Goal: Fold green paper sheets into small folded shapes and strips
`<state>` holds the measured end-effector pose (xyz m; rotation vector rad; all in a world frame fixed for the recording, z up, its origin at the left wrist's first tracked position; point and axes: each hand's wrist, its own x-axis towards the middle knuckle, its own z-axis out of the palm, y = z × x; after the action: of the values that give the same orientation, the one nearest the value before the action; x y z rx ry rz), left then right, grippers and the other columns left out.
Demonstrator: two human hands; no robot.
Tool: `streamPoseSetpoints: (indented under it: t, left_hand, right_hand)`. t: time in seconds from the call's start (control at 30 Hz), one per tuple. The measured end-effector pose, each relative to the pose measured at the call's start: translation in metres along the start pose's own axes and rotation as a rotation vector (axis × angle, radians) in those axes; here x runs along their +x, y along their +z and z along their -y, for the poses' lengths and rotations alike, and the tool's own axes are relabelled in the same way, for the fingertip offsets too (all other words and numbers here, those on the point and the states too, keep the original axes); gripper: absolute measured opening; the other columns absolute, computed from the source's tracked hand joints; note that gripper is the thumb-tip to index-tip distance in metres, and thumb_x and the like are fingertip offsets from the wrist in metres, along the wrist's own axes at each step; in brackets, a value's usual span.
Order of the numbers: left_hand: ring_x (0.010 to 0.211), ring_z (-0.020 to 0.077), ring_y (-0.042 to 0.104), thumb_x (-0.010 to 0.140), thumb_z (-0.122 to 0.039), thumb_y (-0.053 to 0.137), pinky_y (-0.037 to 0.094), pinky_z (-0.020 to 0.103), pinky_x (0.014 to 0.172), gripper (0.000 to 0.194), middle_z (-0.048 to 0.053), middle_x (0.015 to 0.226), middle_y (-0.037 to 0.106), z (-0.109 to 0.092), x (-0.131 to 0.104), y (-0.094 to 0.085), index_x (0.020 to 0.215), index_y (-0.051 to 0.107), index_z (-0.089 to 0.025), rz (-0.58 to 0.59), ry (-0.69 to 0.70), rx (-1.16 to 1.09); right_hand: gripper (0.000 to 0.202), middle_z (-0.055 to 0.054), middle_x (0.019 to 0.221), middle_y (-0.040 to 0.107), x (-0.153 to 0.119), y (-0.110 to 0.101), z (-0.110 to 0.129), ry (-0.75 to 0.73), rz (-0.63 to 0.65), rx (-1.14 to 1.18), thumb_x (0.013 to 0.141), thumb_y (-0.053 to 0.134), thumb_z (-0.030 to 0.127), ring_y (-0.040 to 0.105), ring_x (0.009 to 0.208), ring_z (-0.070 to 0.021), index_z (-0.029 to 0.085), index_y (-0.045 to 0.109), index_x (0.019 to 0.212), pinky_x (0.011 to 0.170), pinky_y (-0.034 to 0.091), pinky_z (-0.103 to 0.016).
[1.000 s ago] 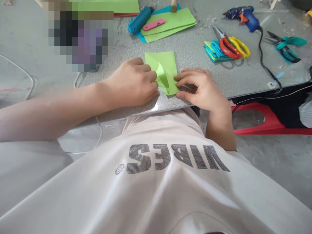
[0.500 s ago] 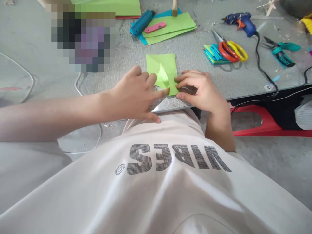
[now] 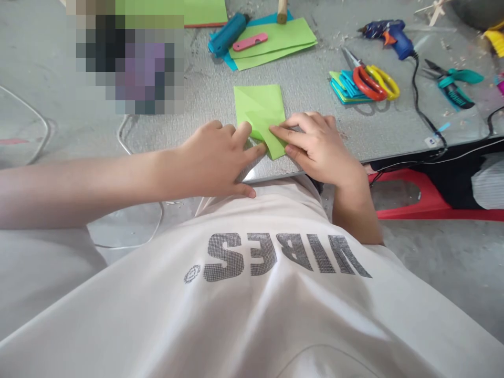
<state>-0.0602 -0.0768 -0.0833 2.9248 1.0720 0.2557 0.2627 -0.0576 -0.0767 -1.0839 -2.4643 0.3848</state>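
Observation:
A light green sheet of paper (image 3: 260, 104) lies near the table's front edge, with a flap folded over and lying fairly flat across it. On the left, my left hand (image 3: 218, 157) reaches a fingertip to the paper's lower edge. Its thumb is spread toward my shirt and holds nothing, while some of the other fingers are partly curled. My right hand (image 3: 321, 147) grips the paper at its right side, fingertips on top of the folded part and thumb at the lower right edge.
Scissors (image 3: 370, 82) rest on a stack of folded blue and green papers (image 3: 344, 87). Behind are a blue glue gun (image 3: 394, 39) with a black cord, teal-handled pliers (image 3: 457, 84), a pink cutter (image 3: 250, 41) on green sheets (image 3: 291, 39), and a blue tool (image 3: 228, 35).
The raised flap of the green paper now lies flatter. My right fingers have moved left onto the fold, and my left fingertip has drawn back slightly to the left.

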Motion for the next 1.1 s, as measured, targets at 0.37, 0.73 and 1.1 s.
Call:
streamPoseSetpoints:
  t: [0.37,0.73,1.1]
  left_hand:
    - [0.122,0.0542,0.085,0.110,-0.093,0.066,0.060,0.058,0.102,0.105,0.033,0.163,0.074,-0.020,0.019,-0.061,0.188,0.055,-0.022,0.382,-0.067,0.122]
    - [0.099,0.0438,0.082,0.108,-0.089,0.064,0.058,0.051,0.076,0.096,0.027,0.152,0.079,-0.018,0.010,-0.068,0.186,0.062,-0.032,0.411,0.040,0.171]
    - [0.115,0.0443,0.082,0.101,-0.097,0.073,0.057,0.051,0.099,0.118,0.027,0.172,0.070,-0.011,0.020,-0.057,0.197,0.047,-0.036,0.398,-0.027,0.020]
  right_hand:
    - [0.047,-0.017,0.160,0.077,0.001,0.001,0.004,0.059,0.019,-0.091,0.125,0.051,0.043,0.068,0.148,-0.0490,0.033,0.074,0.165,0.124,0.052,-0.071]
    - [0.015,-0.015,0.146,0.079,0.002,0.001,-0.004,0.050,-0.009,-0.027,0.121,0.062,0.044,0.069,0.149,-0.0472,0.031,0.070,0.123,0.126,0.052,-0.072]
    - [0.017,-0.014,0.143,0.082,-0.001,-0.001,-0.002,0.065,-0.042,-0.023,0.122,0.059,0.044,0.072,0.144,-0.0453,0.034,0.070,0.131,0.124,0.054,-0.070]
